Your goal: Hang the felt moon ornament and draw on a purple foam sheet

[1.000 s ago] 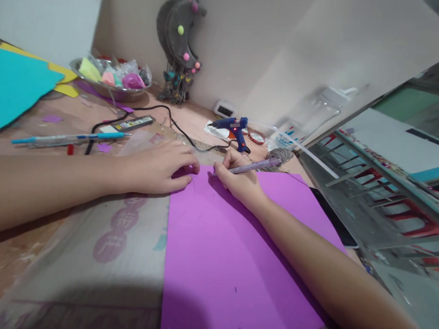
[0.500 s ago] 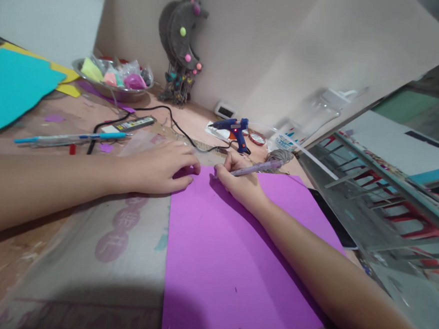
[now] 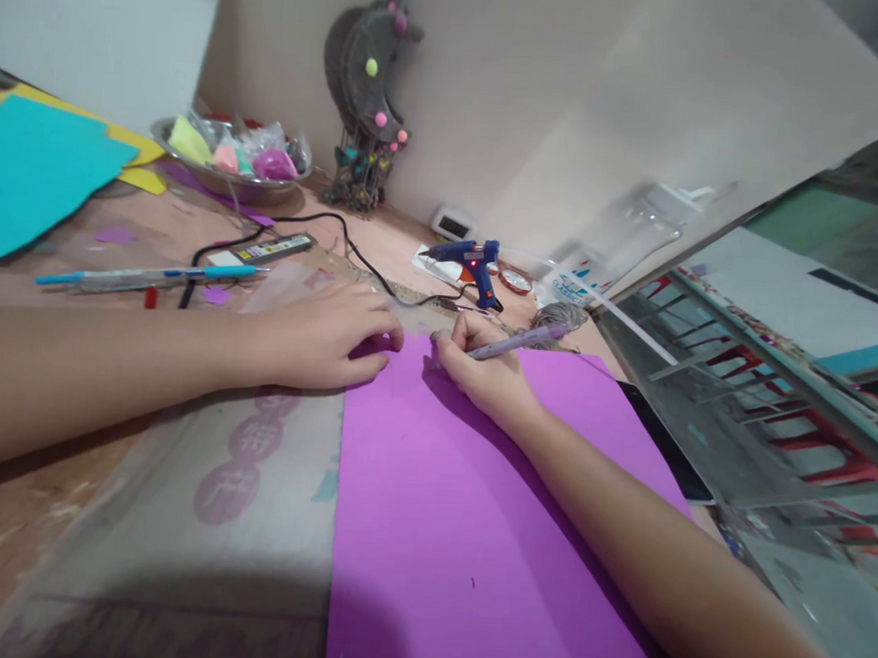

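Note:
A large purple sheet (image 3: 425, 529), paper or thin foam, lies flat before me over a printed translucent plastic sheet (image 3: 168, 551). My right hand (image 3: 485, 367) rests on its far part and grips a pale purple pen (image 3: 517, 343), whose tip is hidden by the fingers. At the sheet's far left corner lies my left hand (image 3: 333, 337), palm down, its fingers loosely curved with thumb and fingertips apart. It holds nothing, and its fingertips touch the purple sheet's edge.
Beyond my hands stand a blue glue gun (image 3: 477, 267) with a black cord and a grey yarn ball (image 3: 558, 322). Leftward are a blue pen (image 3: 149, 276), a blade pack (image 3: 271, 249), a metal bowl (image 3: 253, 191) of bagged clay and a turquoise sheet (image 3: 36, 176). A dark tablet-like slab (image 3: 667, 445) lies right.
The view has shifted slightly, so everything sits a little further right in it. My right hand keeps the pen at the sheet's far part; my left hand rests in the same place.

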{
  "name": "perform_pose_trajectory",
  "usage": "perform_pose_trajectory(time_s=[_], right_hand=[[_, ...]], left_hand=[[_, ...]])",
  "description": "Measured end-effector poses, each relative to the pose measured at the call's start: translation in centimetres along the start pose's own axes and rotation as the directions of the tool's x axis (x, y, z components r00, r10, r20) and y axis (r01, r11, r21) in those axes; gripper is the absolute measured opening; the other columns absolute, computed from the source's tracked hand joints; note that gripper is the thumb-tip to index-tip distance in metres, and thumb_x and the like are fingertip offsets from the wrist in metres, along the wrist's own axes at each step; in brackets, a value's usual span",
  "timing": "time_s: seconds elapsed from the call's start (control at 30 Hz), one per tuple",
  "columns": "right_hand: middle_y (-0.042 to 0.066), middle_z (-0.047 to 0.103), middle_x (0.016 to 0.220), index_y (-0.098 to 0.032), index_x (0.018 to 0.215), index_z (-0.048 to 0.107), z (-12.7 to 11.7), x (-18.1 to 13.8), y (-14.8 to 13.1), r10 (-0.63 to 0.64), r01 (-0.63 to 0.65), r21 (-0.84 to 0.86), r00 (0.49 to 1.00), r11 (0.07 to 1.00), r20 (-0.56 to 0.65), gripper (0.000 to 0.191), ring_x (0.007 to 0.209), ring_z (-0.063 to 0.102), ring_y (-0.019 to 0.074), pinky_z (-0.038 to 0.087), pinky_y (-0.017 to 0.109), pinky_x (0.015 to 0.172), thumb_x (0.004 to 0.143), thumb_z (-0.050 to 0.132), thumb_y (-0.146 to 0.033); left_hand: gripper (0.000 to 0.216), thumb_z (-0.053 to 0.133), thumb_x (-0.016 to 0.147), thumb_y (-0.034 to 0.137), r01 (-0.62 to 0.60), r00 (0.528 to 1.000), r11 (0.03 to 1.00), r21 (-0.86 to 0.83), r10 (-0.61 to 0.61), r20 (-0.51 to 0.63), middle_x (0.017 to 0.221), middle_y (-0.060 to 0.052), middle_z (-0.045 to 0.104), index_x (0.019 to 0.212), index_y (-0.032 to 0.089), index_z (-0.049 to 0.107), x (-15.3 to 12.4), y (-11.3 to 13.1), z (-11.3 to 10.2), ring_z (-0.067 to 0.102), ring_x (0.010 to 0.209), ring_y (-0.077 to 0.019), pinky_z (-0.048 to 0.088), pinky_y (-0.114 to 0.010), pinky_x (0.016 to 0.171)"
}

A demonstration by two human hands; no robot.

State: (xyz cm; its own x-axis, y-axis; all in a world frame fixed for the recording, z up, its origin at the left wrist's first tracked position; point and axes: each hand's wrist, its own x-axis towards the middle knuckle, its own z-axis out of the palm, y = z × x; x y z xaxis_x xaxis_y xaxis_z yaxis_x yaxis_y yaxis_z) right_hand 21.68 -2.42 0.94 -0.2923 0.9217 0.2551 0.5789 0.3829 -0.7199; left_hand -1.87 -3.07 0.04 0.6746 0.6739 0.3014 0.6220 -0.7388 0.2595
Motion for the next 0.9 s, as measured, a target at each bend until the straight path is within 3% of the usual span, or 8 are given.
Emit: perform_pose_trajectory(time_s=[0.9], right_hand=[[-0.007, 0.044, 0.054, -0.025, 0.064, 0.037, 0.04, -0.47, 0.28, -0.01, 0.01, 0.072, 1.0, 0.997, -0.002, 0.031, 0.054, 0.041, 0.0106, 0.035, 0.027, 0.055, 0.082, 0.059, -0.036]], left_hand=[[0.024, 0.056, 0.091, 0.029, 0.011, 1.0, 1.0, -0.017, -0.011, 0.008, 0.103, -0.008, 0.068, 0.106, 0.019, 0.072, 0.09, 0.08, -0.09, 0.06, 0.1, -0.0259, 0.043, -0.04, 0.093]])
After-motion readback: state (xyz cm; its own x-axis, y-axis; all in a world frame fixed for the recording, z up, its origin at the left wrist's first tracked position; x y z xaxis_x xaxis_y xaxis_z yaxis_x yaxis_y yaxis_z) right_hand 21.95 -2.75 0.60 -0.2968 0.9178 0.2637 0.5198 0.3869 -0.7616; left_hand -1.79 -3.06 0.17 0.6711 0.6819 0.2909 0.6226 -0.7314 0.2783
